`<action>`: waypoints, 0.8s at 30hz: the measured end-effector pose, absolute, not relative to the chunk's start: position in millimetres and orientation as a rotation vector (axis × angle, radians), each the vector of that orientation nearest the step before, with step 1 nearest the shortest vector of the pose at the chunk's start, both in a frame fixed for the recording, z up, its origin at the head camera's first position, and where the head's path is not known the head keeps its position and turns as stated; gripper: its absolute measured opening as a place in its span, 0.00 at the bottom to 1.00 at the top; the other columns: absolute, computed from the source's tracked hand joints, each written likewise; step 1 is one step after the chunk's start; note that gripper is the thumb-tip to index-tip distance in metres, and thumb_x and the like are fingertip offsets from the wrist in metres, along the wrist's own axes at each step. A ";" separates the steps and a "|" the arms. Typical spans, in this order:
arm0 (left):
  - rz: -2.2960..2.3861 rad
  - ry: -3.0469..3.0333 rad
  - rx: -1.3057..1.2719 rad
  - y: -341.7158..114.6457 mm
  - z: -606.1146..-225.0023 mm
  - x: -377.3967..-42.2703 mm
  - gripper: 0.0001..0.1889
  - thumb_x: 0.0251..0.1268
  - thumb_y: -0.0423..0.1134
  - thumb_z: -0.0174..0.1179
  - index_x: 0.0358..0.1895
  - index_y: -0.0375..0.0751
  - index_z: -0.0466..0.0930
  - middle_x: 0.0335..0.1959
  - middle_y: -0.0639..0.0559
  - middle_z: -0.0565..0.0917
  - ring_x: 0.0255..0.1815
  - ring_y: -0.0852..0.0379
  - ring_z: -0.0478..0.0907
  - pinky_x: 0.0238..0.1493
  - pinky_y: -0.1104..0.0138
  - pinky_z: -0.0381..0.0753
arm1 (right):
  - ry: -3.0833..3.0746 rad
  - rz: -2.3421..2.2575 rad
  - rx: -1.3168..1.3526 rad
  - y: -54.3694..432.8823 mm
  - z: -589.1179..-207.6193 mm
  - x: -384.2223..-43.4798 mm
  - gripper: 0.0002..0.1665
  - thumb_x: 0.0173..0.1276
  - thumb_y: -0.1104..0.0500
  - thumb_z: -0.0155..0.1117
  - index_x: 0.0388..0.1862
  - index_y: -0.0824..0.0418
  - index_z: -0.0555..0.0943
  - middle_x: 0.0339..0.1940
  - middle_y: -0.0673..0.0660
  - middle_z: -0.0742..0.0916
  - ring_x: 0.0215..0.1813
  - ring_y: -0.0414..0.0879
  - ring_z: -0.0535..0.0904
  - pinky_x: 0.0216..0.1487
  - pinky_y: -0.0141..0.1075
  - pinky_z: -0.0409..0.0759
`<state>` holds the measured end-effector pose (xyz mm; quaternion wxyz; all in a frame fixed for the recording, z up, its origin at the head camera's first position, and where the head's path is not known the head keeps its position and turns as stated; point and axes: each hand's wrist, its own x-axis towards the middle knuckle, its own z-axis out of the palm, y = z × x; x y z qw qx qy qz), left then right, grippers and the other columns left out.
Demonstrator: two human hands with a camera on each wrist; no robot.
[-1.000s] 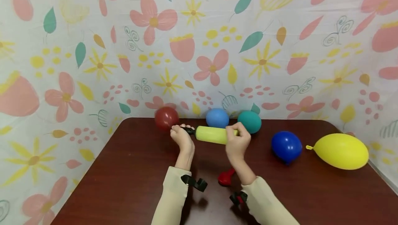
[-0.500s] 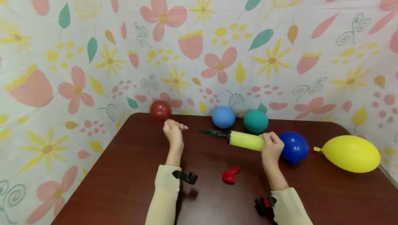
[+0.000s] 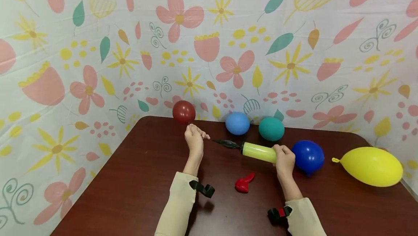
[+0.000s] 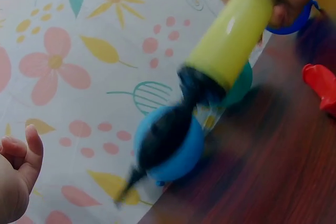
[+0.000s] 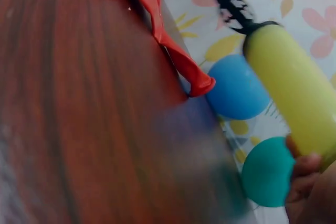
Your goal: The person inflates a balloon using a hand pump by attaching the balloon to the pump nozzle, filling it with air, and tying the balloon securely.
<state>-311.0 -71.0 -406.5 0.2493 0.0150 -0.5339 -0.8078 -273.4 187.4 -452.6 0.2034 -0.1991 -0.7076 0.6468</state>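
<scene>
A small inflated dark red balloon (image 3: 184, 112) stands above the fingers of my left hand (image 3: 195, 141), which pinches it at its neck. The other fingers of that hand point off to the right. My right hand (image 3: 284, 160) grips the yellow-green hand pump (image 3: 259, 152) around the end of its barrel. The pump's black nozzle (image 3: 229, 144) points left toward my left hand, apart from the balloon. In the left wrist view only a few fingers of the left hand (image 4: 21, 169) show, and the balloon is out of that picture.
A limp red balloon (image 3: 243, 183) lies on the dark wooden table (image 3: 140, 178). Inflated light blue (image 3: 237, 123), teal (image 3: 271, 128), dark blue (image 3: 307, 157) and yellow (image 3: 371, 166) balloons rest along the back and right. Behind the table hangs a flowered cloth (image 3: 130, 22).
My right hand has drawn the pump away to the right, its nozzle coming off from the left hand and dark red balloon. The left hand still pinches that balloon. The head view has shifted slightly.
</scene>
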 end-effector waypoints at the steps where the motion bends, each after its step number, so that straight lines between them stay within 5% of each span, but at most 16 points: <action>1: -2.206 -1.462 0.032 -69.5 -407.1 -310.7 0.20 0.81 0.36 0.32 0.23 0.44 0.59 0.13 0.53 0.63 0.13 0.60 0.65 0.18 0.71 0.77 | -2.021 1.805 -0.563 189.0 -455.2 -273.7 0.18 0.66 0.56 0.58 0.15 0.50 0.75 0.15 0.42 0.76 0.17 0.41 0.68 0.19 0.33 0.72; 7: -2.231 -1.497 -0.028 -60.1 -407.1 -307.3 0.20 0.80 0.34 0.31 0.22 0.43 0.59 0.13 0.52 0.63 0.12 0.61 0.65 0.17 0.70 0.78 | -2.190 1.773 -0.594 199.9 -468.9 -274.2 0.15 0.68 0.51 0.57 0.24 0.57 0.78 0.19 0.47 0.76 0.18 0.41 0.71 0.23 0.34 0.75; 14: -2.230 -1.550 -0.038 -50.9 -409.2 -302.0 0.21 0.80 0.34 0.32 0.22 0.43 0.59 0.12 0.51 0.62 0.11 0.62 0.65 0.17 0.70 0.77 | -2.394 1.752 -0.542 206.4 -472.5 -272.5 0.26 0.74 0.47 0.50 0.52 0.68 0.77 0.35 0.61 0.83 0.23 0.39 0.81 0.28 0.30 0.80; 19: -2.225 -1.568 -0.096 -43.2 -410.7 -300.3 0.19 0.79 0.34 0.32 0.22 0.44 0.59 0.13 0.50 0.61 0.12 0.63 0.65 0.18 0.70 0.78 | -2.467 1.576 -0.560 205.4 -467.5 -270.3 0.30 0.75 0.43 0.47 0.59 0.66 0.76 0.56 0.70 0.80 0.47 0.54 0.80 0.46 0.42 0.79; 24: -2.231 -1.584 -0.120 -38.0 -408.9 -298.6 0.21 0.80 0.34 0.32 0.20 0.43 0.59 0.13 0.45 0.61 0.13 0.61 0.66 0.19 0.70 0.78 | -2.471 1.578 -0.533 202.0 -459.2 -270.6 0.29 0.76 0.45 0.45 0.62 0.65 0.73 0.63 0.69 0.76 0.63 0.62 0.70 0.63 0.54 0.68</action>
